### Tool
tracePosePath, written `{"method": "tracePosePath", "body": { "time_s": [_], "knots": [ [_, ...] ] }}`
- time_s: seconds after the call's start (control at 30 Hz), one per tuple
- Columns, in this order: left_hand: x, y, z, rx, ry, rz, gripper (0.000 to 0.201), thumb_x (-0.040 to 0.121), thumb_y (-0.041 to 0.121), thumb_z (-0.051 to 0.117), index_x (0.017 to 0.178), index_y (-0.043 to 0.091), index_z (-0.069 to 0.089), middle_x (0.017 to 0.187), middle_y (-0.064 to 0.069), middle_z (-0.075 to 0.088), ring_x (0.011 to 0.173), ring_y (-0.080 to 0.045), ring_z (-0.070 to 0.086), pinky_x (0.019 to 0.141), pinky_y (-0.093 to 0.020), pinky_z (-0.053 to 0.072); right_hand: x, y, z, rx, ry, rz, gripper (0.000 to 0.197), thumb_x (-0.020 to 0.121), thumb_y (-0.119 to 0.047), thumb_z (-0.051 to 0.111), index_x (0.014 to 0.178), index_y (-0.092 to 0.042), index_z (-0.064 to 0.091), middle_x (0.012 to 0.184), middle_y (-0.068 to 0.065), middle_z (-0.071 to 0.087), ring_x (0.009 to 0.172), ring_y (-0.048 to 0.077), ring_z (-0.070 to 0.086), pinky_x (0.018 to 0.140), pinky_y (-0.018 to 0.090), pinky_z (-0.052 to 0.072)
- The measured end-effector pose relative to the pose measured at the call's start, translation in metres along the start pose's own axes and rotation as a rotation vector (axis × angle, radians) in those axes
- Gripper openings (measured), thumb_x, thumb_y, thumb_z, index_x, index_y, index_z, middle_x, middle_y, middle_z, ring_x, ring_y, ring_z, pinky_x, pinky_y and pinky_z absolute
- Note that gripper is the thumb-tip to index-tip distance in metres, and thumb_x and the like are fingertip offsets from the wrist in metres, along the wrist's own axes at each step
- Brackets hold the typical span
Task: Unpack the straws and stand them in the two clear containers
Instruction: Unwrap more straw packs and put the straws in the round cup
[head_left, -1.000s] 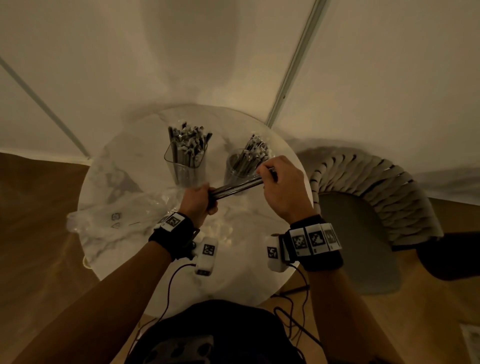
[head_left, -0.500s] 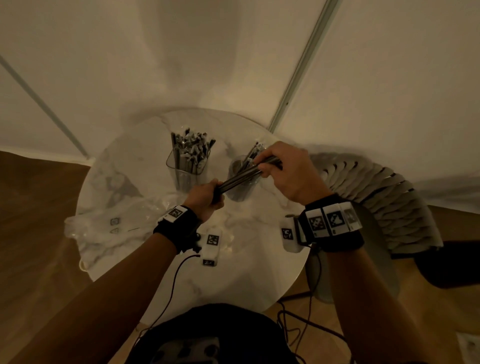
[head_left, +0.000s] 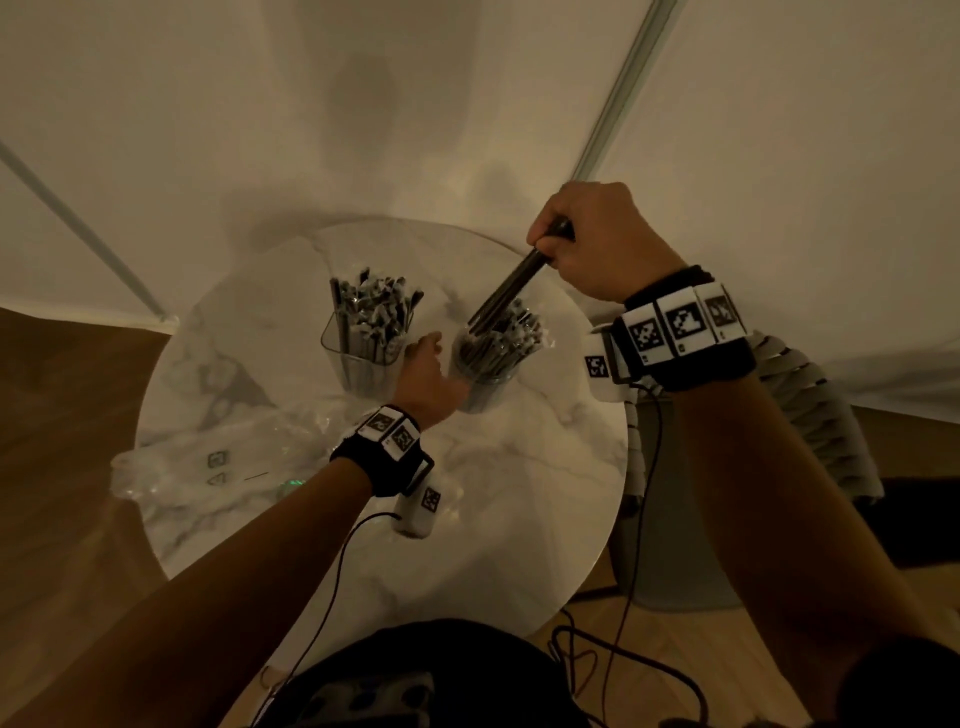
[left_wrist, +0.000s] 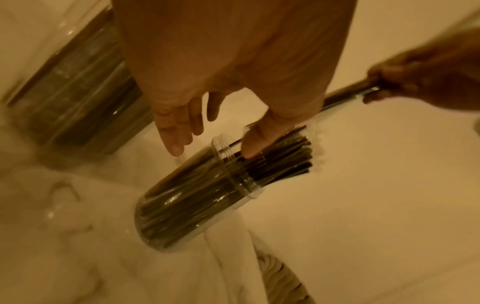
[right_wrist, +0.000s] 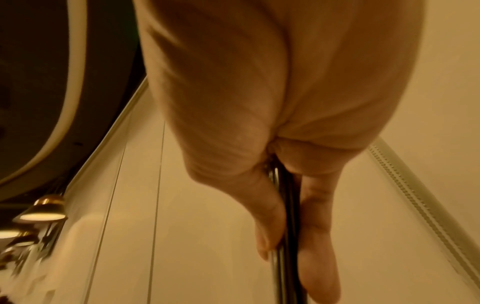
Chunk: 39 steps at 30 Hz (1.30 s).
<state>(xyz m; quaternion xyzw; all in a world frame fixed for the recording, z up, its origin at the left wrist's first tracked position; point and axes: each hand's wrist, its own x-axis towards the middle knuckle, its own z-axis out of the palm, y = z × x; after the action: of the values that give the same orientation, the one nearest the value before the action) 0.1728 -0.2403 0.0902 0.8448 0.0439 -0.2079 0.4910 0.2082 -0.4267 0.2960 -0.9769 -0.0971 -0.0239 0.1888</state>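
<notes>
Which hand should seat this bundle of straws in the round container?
Right. The right hand already grips the straw bundle, its lower end at the round container. The left hand is open beside that container and could steady it.

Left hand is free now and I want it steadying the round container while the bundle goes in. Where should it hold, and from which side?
Wrap the left hand round the round container on its bare lower wall, below the ridged rim, coming from its left, where the hand already is. Straws fan out over the rim, and the right hand brings its bundle in from the upper right.
</notes>
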Motion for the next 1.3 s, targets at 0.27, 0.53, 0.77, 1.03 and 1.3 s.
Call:
{"method": "tracePosePath", "body": {
  "time_s": [0.27,0.53,0.77,1.03,1.3],
  "knots": [
    [-0.004,0.013,0.01,0.149,0.022,0.337,0.075,0.084,0.032,0.074,0.145,0.008,0.038,0.145,-0.01,0.045,0.132,-0.026,0.043,0.103,-0.024,0.031,0.006,0.007,0.065,-0.135,-0.179,0.01,0.014,0.083,0.002,0.057,0.087,-0.003,0.068,0.102,0.009,0.06,0.095,0.025,0.058,0.082,0.034,0.051],
    [0.011,-0.002,0.019,0.2,0.075,0.335,0.077,0.082,0.04,0.073,0.147,0.014,0.041,0.148,-0.005,0.046,0.133,-0.022,0.045,0.112,-0.037,0.037,-0.015,0.032,0.142,-0.177,-0.146,0.008,0.037,0.098,-0.029,0.038,0.109,-0.006,0.066,0.119,0.007,0.061,0.117,0.026,0.053,0.107,0.04,0.036],
    [0.012,-0.004,0.017,0.178,0.081,0.365,0.073,0.082,0.044,0.072,0.144,0.017,0.045,0.145,-0.003,0.051,0.129,-0.02,0.05,0.108,-0.036,0.042,-0.025,0.033,0.145,-0.057,-0.057,0.009,0.054,0.101,-0.053,0.026,0.135,-0.021,0.054,0.157,-0.001,0.035,0.148,0.021,0.022,0.123,0.047,0.014],
    [0.011,-0.005,0.017,0.166,0.081,0.359,0.076,0.08,0.052,0.069,0.142,0.014,0.048,0.143,-0.005,0.052,0.13,-0.022,0.05,0.111,-0.036,0.039,-0.037,0.034,0.176,-0.117,0.159,0.06,0.032,0.099,-0.019,0.041,0.118,-0.006,0.063,0.121,0.01,0.063,0.114,0.029,0.057,0.101,0.04,0.045],
    [0.004,0.003,0.013,0.175,0.094,0.41,0.058,0.085,0.037,0.07,0.136,0.019,0.053,0.131,0.001,0.06,0.114,-0.02,0.058,0.091,-0.018,0.038,-0.044,0.031,0.172,0.034,0.152,-0.012,0.04,0.102,-0.042,0.035,0.141,-0.032,0.043,0.134,-0.003,0.052,0.116,0.019,0.048,0.103,0.037,0.037]
  ]
}}
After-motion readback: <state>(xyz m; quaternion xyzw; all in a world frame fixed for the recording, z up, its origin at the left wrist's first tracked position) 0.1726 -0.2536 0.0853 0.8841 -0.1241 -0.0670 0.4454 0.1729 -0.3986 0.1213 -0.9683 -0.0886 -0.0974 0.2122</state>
